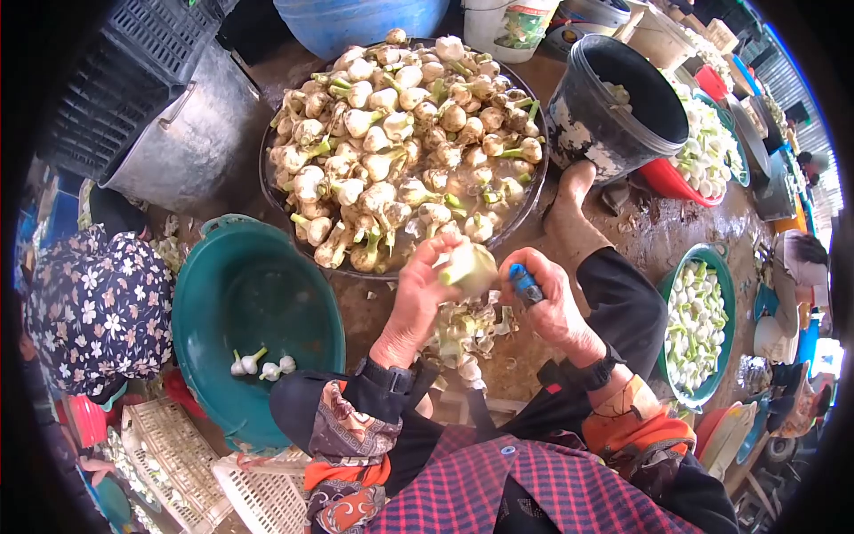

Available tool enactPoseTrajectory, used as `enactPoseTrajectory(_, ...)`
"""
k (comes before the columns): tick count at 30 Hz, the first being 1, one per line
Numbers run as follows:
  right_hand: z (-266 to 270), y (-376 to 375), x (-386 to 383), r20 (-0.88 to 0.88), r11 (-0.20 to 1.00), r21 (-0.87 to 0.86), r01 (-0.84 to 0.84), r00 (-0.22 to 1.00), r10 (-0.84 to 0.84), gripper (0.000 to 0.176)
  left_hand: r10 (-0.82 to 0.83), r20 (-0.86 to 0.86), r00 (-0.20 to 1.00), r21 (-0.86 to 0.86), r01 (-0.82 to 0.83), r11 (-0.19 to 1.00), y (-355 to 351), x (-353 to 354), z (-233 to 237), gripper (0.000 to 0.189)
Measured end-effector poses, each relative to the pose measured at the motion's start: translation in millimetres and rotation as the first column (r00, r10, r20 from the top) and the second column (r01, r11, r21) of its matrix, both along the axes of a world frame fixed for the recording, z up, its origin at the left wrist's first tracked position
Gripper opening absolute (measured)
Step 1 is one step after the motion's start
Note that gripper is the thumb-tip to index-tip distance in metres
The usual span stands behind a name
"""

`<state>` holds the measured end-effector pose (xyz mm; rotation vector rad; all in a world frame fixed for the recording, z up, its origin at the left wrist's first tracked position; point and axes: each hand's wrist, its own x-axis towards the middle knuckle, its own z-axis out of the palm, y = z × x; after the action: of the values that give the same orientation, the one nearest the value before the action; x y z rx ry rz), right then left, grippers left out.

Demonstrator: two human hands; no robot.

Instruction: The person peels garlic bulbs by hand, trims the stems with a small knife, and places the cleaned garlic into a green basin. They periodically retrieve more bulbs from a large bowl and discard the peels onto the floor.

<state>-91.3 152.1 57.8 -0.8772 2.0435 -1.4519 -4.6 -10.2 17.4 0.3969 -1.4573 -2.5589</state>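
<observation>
Left hand [416, 298] holds bulb [471, 267] beside tray [264, 169].

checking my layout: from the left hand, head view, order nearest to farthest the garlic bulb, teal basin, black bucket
1. garlic bulb, held in the left hand
2. teal basin, just to its left
3. black bucket, upper right

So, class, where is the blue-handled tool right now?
Head view: the blue-handled tool sits right of centre, gripped in the right hand, beside the bulb the left hand holds, below the heaped pan.
</observation>
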Motion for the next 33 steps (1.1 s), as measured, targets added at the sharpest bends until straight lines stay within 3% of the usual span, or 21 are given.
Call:
enactPoseTrajectory(2,-7,0,3,0.239,0.989,-0.149,0.006,0.971,0.03,0.014,-0.05,0.078,0.996,0.192,0.034,0.981,-1,4,-1,0.049)
enactPoseTrajectory(3,-8,1,4,0.199,0.988,-0.156,-0.011,0.979,0.043,0.02,-0.023,0.049,0.999,0.232,0.011,0.973,0,3,-1,0.046)
enactPoseTrajectory(6,-9,-2,10,0.32,0.968,-0.218,0.123,0.946,-0.048,0.021,0.049,0.025,0.998,0.345,-0.055,0.937,8,2,-4,0.041)
enactPoseTrajectory(7,-14,-7,14,0.234,0.95,-0.266,0.163,0.967,-0.1,0.027,0.065,0.049,0.997,0.379,-0.079,0.922,8,2,-5,0.041)
enactPoseTrajectory(10,-12,-17,19,0.199,0.932,-0.183,0.313,0.94,-0.277,0.035,0.08,0.07,0.994,0.355,-0.1,0.93,11,-1,-7,0.042)
enactPoseTrajectory(11,-19,-20,18,0.283,0.897,-0.224,0.38,0.906,-0.314,0.037,0.078,0.058,0.995,0.362,-0.094,0.927,12,-1,-8,0.042)
enactPoseTrajectory(14,-15,-24,12,0.484,0.89,-0.072,0.451,0.796,-0.364,0.032,0.062,0.019,0.998,0.379,-0.065,0.923,12,0,-15,0.041)
enactPoseTrajectory(15,-18,-26,11,0.575,0.872,-0.072,0.484,0.735,-0.36,0.022,0.055,0.006,0.998,0.385,-0.053,0.921,12,0,-14,0.041)
enactPoseTrajectory(18,-37,-24,11,0.461,0.869,-0.085,0.488,0.793,-0.399,0.015,0.049,-0.056,0.997,0.357,-0.026,0.934,20,0,-6,0.05)
enactPoseTrajectory(19,-40,-28,17,0.367,0.836,-0.164,0.524,0.819,-0.442,0.011,0.034,-0.053,0.998,0.295,-0.017,0.955,26,-2,-6,0.067)
enactPoseTrajectory(20,-41,-29,20,0.117,0.861,-0.186,0.473,0.881,-0.459,0.012,0.056,-0.102,0.993,0.196,-0.035,0.98,30,-1,-14,0.078)
enactPoseTrajectory(21,-36,-30,22,-0.14,0.888,-0.192,0.419,0.884,-0.447,0.013,0.094,-0.073,0.993,0.181,-0.079,0.98,31,0,-15,0.077)
enactPoseTrajectory(22,-32,-32,25,-0.39,0.914,-0.183,0.363,0.826,-0.407,0.014,0.131,-0.046,0.99,0.165,-0.122,0.979,32,-1,-16,0.076)
enactPoseTrajectory(24,-35,-33,31,-0.191,0.95,-0.137,0.281,0.933,-0.304,0.012,0.322,0.134,0.937,0.245,-0.346,0.906,27,-8,-23,0.046)
enactPoseTrajectory(25,-36,-31,32,0.23,0.947,-0.158,0.279,0.943,-0.24,0.007,0.32,0.144,0.936,0.325,-0.351,0.878,20,-4,-22,0.039)
enactPoseTrajectory(26,-36,-28,31,0.607,0.942,-0.18,0.283,0.786,-0.12,0.002,0.322,0.152,0.935,0.401,-0.356,0.844,13,-1,-21,0.035)
enactPoseTrajectory(27,-39,-23,28,0.764,0.892,-0.302,0.336,0.646,0.015,0.008,0.334,0.201,0.921,0.496,-0.389,0.776,11,-2,-17,0.03)
enactPoseTrajectory(30,-12,-3,6,0.881,0.696,-0.381,0.609,0.468,0.074,0.016,0.233,-0.055,0.971,0.621,-0.15,0.769,-11,7,-26,0.031)
enactPoseTrajectory(32,-20,20,-11,0.66,0.883,-0.324,0.34,0.75,-0.047,0.021,0.231,-0.083,0.97,0.584,-0.14,0.8,-10,6,-16,0.034)
enactPoseTrajectory(33,-30,23,-15,0.337,0.999,0.014,0.047,0.94,-0.049,0.028,0.25,-0.056,0.967,0.57,-0.174,0.803,-5,2,-7,0.034)
